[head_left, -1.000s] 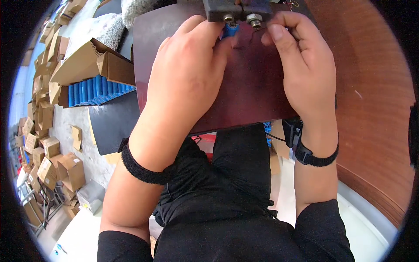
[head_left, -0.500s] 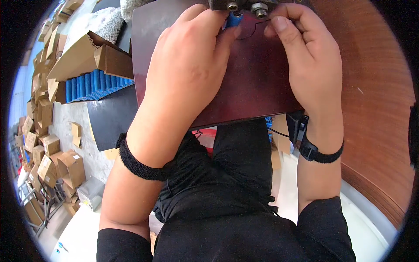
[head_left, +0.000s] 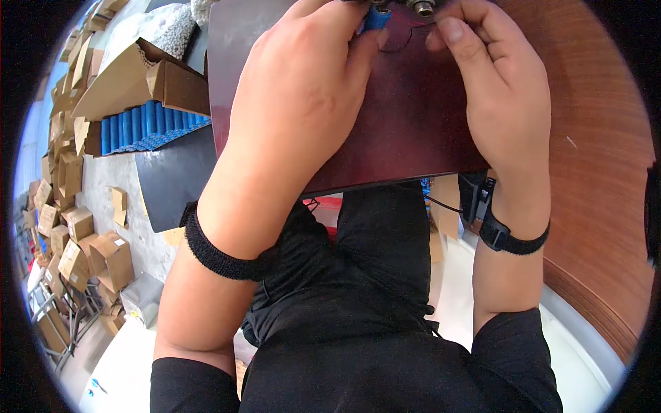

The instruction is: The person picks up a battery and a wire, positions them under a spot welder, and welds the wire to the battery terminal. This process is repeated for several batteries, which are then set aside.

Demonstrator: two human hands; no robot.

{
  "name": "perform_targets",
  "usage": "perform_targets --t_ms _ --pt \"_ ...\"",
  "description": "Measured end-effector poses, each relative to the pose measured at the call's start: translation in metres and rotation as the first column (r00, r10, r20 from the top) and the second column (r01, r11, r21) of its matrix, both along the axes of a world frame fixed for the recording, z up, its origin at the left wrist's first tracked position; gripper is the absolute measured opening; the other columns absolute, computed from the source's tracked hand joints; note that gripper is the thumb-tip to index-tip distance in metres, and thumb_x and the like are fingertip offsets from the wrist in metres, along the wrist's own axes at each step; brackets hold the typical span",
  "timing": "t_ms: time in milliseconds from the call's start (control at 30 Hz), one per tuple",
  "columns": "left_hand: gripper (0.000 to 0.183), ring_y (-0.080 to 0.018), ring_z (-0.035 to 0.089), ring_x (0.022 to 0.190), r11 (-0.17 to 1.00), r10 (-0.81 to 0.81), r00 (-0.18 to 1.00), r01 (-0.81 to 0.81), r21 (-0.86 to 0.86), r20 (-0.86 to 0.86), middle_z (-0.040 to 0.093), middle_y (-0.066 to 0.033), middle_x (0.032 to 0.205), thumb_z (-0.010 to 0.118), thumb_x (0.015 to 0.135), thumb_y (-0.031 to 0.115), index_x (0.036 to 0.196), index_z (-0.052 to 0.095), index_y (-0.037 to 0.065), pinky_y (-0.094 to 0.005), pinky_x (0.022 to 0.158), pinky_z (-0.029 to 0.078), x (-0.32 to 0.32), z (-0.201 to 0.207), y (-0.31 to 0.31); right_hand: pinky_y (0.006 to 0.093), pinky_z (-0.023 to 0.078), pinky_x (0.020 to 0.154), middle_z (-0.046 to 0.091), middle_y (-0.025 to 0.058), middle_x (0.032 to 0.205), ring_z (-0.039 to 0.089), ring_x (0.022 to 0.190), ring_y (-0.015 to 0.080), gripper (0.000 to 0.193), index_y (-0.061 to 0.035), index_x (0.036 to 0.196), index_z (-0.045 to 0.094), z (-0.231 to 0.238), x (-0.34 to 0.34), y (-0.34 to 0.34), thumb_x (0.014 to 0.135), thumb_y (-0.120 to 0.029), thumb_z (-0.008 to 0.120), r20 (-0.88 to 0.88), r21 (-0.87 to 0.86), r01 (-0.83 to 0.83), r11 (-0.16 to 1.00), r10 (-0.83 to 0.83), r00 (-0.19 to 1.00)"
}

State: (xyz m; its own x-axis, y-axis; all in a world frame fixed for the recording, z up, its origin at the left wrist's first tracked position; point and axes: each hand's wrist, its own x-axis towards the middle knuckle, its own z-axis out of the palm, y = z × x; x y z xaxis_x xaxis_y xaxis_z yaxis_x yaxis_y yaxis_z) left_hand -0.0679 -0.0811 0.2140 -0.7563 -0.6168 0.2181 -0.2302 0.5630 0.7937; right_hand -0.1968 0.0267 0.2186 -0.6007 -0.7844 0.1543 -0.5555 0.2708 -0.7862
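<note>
My left hand [head_left: 303,89] is closed round a small blue cylindrical cell [head_left: 376,18] with a metal end, near the top of the view. A thin dark wire [head_left: 403,45] curves from beside the cell toward my right hand [head_left: 506,89]. The thumb and forefinger of that hand are pinched together on the wire's other end. Just beyond both hands is a metal fixture with a threaded fitting [head_left: 424,8], mostly cut off by the upper edge. Beneath the hands lies a dark red tabletop [head_left: 413,131].
To the left, an open cardboard box [head_left: 138,86] holds rows of blue cylinders [head_left: 148,127]. Brown cartons [head_left: 110,261] are piled on the floor farther left. A brown wooden panel [head_left: 592,158] runs along the right. Black straps circle both wrists, and a cable hangs by the right one.
Both hands have shifted slightly to the right and up in the view, with the cell and wire. The metal fixture now shows less at the upper edge.
</note>
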Motion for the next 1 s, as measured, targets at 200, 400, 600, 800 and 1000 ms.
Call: perform_targets --t_ms 200,400,600,800,1000 --pt "0.014 -0.0439 0.060 0.095 0.901 -0.384 0.636 0.101 -0.422 -0.669 0.062 -0.0240 0.101 0.061 0.089 0.001 0.102 0.063 -0.005 -0.0449 0.083 0.050 -0.005 -0.082 -0.043 0.0270 0.048 0.077 0.062 0.0069 0.088 0.057 0.080 0.0140 0.010 -0.0011 0.097 0.060 0.010 0.013 -0.008 0.101 -0.005 0.052 0.148 -0.031 -0.006 0.999 0.011 0.989" --pt "0.021 -0.0416 0.064 0.085 0.951 0.074 0.987 -0.113 -0.288 -0.144 0.064 -0.0193 0.089 0.071 0.087 0.022 0.093 0.068 0.001 -0.0502 0.075 0.051 0.005 -0.038 -0.018 0.0248 0.046 0.086 0.065 0.0033 0.093 0.060 0.091 0.0109 0.015 -0.0003 0.107 0.062 -0.027 -0.012 -0.002 0.104 -0.013 0.055 -0.020 -0.197 -0.142 0.970 0.141 0.990" --pt "0.040 -0.0325 0.066 0.084 0.982 -0.189 0.969 0.187 -0.024 -0.157 0.067 -0.0198 0.092 0.084 0.078 0.023 0.106 0.071 -0.002 -0.0380 0.077 0.053 0.026 -0.025 -0.010 0.0256 0.044 0.086 0.062 0.0029 0.092 0.057 0.090 0.0118 0.016 -0.0007 0.107 0.061 -0.002 0.004 0.030 0.104 -0.015 0.053 0.157 -0.229 -0.087 0.969 0.125 0.980" --pt "0.019 -0.0291 0.064 0.094 0.855 0.116 0.987 -0.042 -0.516 0.112 0.067 -0.0080 0.096 0.076 0.084 0.022 0.099 0.072 0.011 -0.0415 0.084 0.047 0.145 -0.020 -0.063 0.0265 0.042 0.085 0.057 0.0019 0.090 0.054 0.089 0.0117 0.017 -0.0014 0.107 0.058 0.018 -0.012 0.163 0.105 -0.017 0.053 0.165 -0.085 0.115 0.990 -0.100 0.981" --pt "0.031 -0.0324 0.055 0.116 0.680 0.258 0.745 0.312 -0.664 0.615 0.062 -0.0102 0.117 0.074 0.083 0.018 0.113 0.071 0.014 -0.0459 0.101 0.038 0.187 -0.030 -0.122 0.0292 0.047 0.081 0.061 0.0036 0.089 0.058 0.085 0.0124 0.016 -0.0032 0.100 0.059 -0.046 -0.025 0.268 0.104 -0.017 0.053 -0.062 0.295 0.310 0.904 -0.305 0.950"
